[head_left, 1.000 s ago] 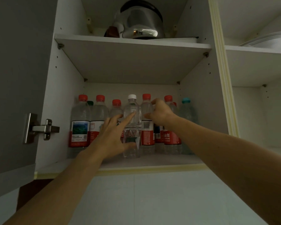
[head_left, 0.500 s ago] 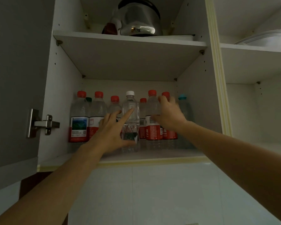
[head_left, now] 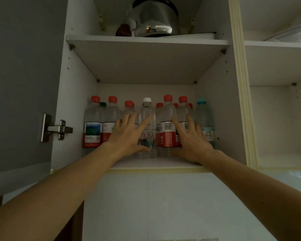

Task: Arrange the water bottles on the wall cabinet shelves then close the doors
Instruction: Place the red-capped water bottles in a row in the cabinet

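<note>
Several water bottles stand upright on the lower shelf [head_left: 156,163] of the open wall cabinet. Most have red caps, such as the leftmost red-label bottle [head_left: 92,124]. A clear white-capped bottle [head_left: 147,119] stands at the front middle. A blue-capped bottle [head_left: 204,122] is at the far right. My left hand [head_left: 129,134] lies with straight fingers spread, its index finger against the white-capped bottle. My right hand [head_left: 192,140] is spread flat before a red-label bottle [head_left: 168,126], fingers straight, holding nothing.
The grey cabinet door [head_left: 21,80] hangs open on the left with a metal hinge [head_left: 57,129]. A steel kettle [head_left: 155,18] sits on the upper shelf. A second open compartment [head_left: 278,119] lies to the right, with a pale dish [head_left: 292,34] on its upper shelf.
My right hand has let go of the red-capped bottle's neck, dropped lower and opened flat. The red-label bottle now stands just right of the white-capped one. My left hand stays on the white-capped bottle.
</note>
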Demonstrator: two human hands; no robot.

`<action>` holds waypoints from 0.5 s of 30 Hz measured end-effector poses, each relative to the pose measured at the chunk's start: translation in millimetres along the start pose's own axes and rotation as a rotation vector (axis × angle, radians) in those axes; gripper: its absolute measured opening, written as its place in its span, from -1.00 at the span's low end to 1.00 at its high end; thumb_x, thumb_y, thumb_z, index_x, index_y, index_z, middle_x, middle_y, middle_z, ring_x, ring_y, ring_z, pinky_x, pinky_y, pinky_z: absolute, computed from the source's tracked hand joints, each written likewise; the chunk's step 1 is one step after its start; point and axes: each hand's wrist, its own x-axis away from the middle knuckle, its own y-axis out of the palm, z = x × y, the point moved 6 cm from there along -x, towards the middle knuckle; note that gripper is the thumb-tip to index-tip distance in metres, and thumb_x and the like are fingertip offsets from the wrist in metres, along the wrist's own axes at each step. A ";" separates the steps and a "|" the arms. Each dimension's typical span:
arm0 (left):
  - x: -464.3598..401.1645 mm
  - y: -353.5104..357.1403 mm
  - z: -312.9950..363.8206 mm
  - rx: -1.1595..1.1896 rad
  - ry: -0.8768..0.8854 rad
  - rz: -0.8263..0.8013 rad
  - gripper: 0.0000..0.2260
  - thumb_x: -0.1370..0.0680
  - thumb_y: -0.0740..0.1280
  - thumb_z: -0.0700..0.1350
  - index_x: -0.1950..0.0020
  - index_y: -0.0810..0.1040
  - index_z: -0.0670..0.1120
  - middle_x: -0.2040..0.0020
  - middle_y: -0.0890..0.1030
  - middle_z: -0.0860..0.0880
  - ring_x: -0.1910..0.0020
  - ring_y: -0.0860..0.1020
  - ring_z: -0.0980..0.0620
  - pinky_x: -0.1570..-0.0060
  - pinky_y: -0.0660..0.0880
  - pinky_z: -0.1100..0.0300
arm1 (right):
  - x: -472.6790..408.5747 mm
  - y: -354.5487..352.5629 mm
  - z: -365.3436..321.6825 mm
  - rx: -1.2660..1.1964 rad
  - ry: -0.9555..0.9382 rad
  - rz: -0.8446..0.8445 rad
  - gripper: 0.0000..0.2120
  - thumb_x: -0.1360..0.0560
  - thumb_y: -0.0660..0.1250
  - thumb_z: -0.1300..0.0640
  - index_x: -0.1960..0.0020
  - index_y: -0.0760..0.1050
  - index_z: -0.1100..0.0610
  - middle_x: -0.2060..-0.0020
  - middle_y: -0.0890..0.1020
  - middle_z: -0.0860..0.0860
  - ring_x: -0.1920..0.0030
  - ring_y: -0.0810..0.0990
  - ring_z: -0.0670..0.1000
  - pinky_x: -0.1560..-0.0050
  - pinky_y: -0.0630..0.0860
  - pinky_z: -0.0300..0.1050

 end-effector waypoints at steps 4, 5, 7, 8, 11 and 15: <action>-5.0 2.3 2.2 -0.129 0.006 0.018 0.11 -0.32 0.29 0.55 -0.60 -0.29 0.14 -0.60 0.06 -0.20 -0.53 0.09 -0.27 -0.44 0.16 -0.29 | -0.8 1.5 2.6 0.042 -0.015 0.023 0.17 -0.38 0.45 -0.37 -0.57 -0.40 -0.21 -0.59 -0.30 0.13 -0.58 -0.12 0.34 -0.49 0.09 0.40; -5.9 3.1 3.1 -0.141 0.004 0.016 0.11 -0.32 0.28 0.56 -0.60 -0.28 0.14 -0.60 0.06 -0.20 -0.53 0.09 -0.27 -0.44 0.16 -0.29 | -1.7 2.2 2.4 0.058 -0.014 0.031 0.17 -0.38 0.44 -0.38 -0.58 -0.39 -0.20 -0.59 -0.29 0.14 -0.58 -0.10 0.34 -0.49 0.10 0.39; -6.7 3.9 4.9 -0.156 -0.003 0.015 0.10 -0.32 0.28 0.56 -0.61 -0.26 0.13 -0.60 0.06 -0.20 -0.53 0.09 -0.26 -0.44 0.16 -0.28 | -4.0 3.2 0.2 0.101 -0.012 0.050 0.18 -0.37 0.44 -0.39 -0.59 -0.37 -0.16 -0.59 -0.26 0.17 -0.56 -0.05 0.35 -0.48 0.15 0.37; -6.5 4.0 5.7 -0.163 -0.005 0.017 0.10 -0.33 0.28 0.56 -0.61 -0.25 0.13 -0.60 0.06 -0.19 -0.53 0.09 -0.26 -0.44 0.16 -0.27 | -5.1 3.7 -1.0 0.122 -0.009 0.058 0.18 -0.37 0.43 -0.40 -0.59 -0.37 -0.14 -0.59 -0.25 0.18 -0.56 -0.03 0.36 -0.47 0.18 0.36; -5.0 2.7 8.0 -0.184 -0.009 0.027 0.08 -0.35 0.25 0.56 -0.63 -0.23 0.12 -0.60 0.06 -0.20 -0.53 0.09 -0.26 -0.44 0.16 -0.26 | -8.2 4.9 -3.6 0.162 0.000 0.074 0.18 -0.37 0.44 -0.39 -0.59 -0.35 -0.12 -0.59 -0.23 0.21 -0.55 0.00 0.36 -0.46 0.21 0.33; -3.4 2.3 13.0 -0.232 0.019 0.030 0.02 -0.40 0.19 0.55 -0.65 -0.21 0.11 -0.59 0.08 -0.23 -0.52 0.12 -0.27 -0.42 0.18 -0.22 | -8.2 5.9 -3.6 0.188 0.004 0.061 0.17 -0.38 0.42 -0.40 -0.59 -0.36 -0.11 -0.59 -0.26 0.21 -0.56 -0.03 0.35 -0.47 0.20 0.32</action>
